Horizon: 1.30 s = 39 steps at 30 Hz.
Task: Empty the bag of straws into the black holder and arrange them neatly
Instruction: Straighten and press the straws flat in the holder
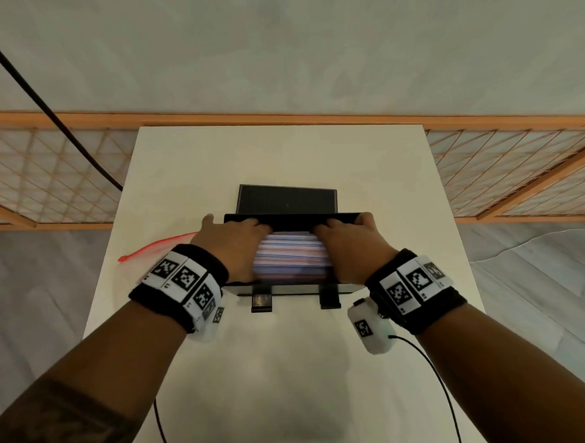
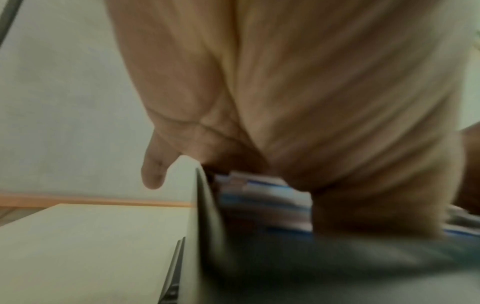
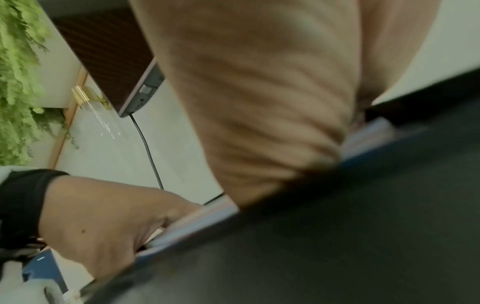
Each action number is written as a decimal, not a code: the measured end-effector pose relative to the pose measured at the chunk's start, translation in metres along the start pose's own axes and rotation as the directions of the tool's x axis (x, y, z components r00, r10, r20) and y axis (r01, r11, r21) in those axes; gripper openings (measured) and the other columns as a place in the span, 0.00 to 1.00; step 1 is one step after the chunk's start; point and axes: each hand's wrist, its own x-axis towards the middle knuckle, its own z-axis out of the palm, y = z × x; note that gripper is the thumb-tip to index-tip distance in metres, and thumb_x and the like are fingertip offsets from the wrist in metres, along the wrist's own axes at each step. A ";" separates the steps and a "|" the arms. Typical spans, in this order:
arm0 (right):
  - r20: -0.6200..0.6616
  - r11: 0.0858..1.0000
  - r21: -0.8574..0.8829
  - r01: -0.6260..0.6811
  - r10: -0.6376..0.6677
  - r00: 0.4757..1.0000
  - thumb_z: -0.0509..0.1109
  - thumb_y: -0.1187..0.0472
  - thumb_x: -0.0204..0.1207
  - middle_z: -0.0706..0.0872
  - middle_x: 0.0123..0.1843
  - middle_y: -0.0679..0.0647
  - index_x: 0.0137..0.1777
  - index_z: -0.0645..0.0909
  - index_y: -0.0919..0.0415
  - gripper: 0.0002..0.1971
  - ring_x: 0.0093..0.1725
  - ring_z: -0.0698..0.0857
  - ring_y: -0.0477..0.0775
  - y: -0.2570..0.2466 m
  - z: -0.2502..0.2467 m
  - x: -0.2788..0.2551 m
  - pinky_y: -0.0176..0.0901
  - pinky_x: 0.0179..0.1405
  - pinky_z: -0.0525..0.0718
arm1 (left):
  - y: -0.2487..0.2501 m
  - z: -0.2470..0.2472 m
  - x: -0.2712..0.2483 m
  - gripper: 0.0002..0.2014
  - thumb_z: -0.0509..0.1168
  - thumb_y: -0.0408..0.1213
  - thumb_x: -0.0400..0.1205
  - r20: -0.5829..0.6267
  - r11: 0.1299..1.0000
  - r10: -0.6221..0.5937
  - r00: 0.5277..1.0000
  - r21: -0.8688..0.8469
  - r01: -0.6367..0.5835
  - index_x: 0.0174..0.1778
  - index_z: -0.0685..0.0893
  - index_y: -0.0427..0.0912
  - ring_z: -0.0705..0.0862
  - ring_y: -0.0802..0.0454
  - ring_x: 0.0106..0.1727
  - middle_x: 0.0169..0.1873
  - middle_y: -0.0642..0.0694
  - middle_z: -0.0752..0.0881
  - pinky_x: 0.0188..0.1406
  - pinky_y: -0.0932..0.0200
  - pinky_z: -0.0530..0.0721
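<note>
The black holder (image 1: 284, 219) stands mid-table with its lid (image 1: 285, 198) tipped up at the back. A pile of red, blue and white striped straws (image 1: 290, 258) lies crosswise inside it. My left hand (image 1: 234, 243) is at the pile's left end and my right hand (image 1: 348, 244) at its right end, fingers bent down over the far side of the straws. The left thumb (image 2: 153, 170) hangs free outside the holder wall (image 2: 205, 205). In the right wrist view the straws (image 3: 197, 222) show between my two palms. The clear bag with a red zip (image 1: 153, 249) lies left of the holder, partly under my left wrist.
The white table (image 1: 282, 155) is narrow, with its side edges close to both forearms. Behind it runs a wooden lattice rail (image 1: 514, 167), and a black cable (image 1: 48, 110) hangs at the upper left. Thin wrist cables (image 1: 435, 375) trail over the near table.
</note>
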 end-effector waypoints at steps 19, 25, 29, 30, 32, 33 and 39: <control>-0.337 0.976 0.179 -0.123 0.178 0.924 0.71 0.61 0.69 0.91 0.42 0.47 0.58 0.85 0.45 0.18 0.38 0.89 0.60 -0.007 -0.002 -0.007 0.40 0.36 0.70 | 0.003 0.002 -0.008 0.16 0.67 0.33 0.77 -0.419 0.980 -0.102 0.902 -0.199 0.018 0.58 0.83 0.55 0.84 0.47 0.44 0.43 0.50 0.87 0.36 0.56 0.73; -0.376 0.964 0.255 -0.071 0.167 0.911 0.73 0.57 0.70 0.92 0.46 0.47 0.60 0.85 0.46 0.18 0.42 0.89 0.59 -0.007 -0.001 -0.011 0.43 0.39 0.77 | 0.005 0.011 -0.011 0.24 0.71 0.41 0.78 -0.412 0.971 -0.091 0.907 -0.237 -0.010 0.71 0.79 0.53 0.86 0.43 0.55 0.58 0.48 0.87 0.57 0.47 0.82; -0.320 0.914 0.405 0.006 0.135 0.938 0.79 0.38 0.66 0.91 0.57 0.48 0.68 0.83 0.50 0.31 0.50 0.90 0.55 -0.010 0.005 -0.015 0.50 0.53 0.88 | 0.005 0.021 -0.018 0.40 0.64 0.68 0.76 -0.340 0.959 -0.088 0.936 -0.283 -0.012 0.81 0.68 0.53 0.79 0.46 0.72 0.75 0.51 0.77 0.73 0.36 0.74; -0.294 0.901 0.434 0.015 0.126 0.948 0.79 0.36 0.65 0.91 0.58 0.48 0.68 0.82 0.49 0.33 0.51 0.90 0.53 -0.010 0.005 -0.018 0.51 0.55 0.88 | 0.005 0.024 -0.021 0.42 0.60 0.73 0.75 -0.308 0.951 -0.082 0.948 -0.308 -0.018 0.82 0.66 0.53 0.76 0.47 0.75 0.77 0.51 0.74 0.75 0.33 0.72; -0.264 0.870 0.493 0.032 0.115 0.958 0.79 0.33 0.65 0.90 0.58 0.47 0.68 0.83 0.49 0.34 0.52 0.89 0.51 -0.009 0.003 -0.024 0.50 0.56 0.88 | 0.004 0.026 -0.028 0.42 0.55 0.75 0.75 -0.259 0.928 -0.076 0.963 -0.372 -0.027 0.81 0.68 0.53 0.75 0.50 0.76 0.78 0.53 0.72 0.79 0.32 0.66; -0.247 0.849 0.528 0.021 0.130 0.960 0.79 0.34 0.67 0.89 0.58 0.46 0.67 0.83 0.50 0.32 0.52 0.88 0.50 -0.008 -0.001 -0.027 0.48 0.56 0.87 | 0.003 0.026 -0.031 0.38 0.55 0.74 0.77 -0.258 0.909 -0.076 0.963 -0.416 -0.040 0.76 0.73 0.53 0.78 0.52 0.72 0.74 0.54 0.75 0.80 0.33 0.65; -0.199 0.928 0.372 -0.028 0.109 0.974 0.74 0.47 0.78 0.87 0.66 0.46 0.72 0.79 0.47 0.23 0.62 0.87 0.52 0.003 -0.022 -0.028 0.56 0.73 0.77 | -0.010 0.005 -0.033 0.02 0.65 0.40 0.81 -0.413 0.877 -0.083 0.907 -0.462 -0.130 0.44 0.83 0.50 0.83 0.52 0.44 0.47 0.55 0.81 0.52 0.50 0.82</control>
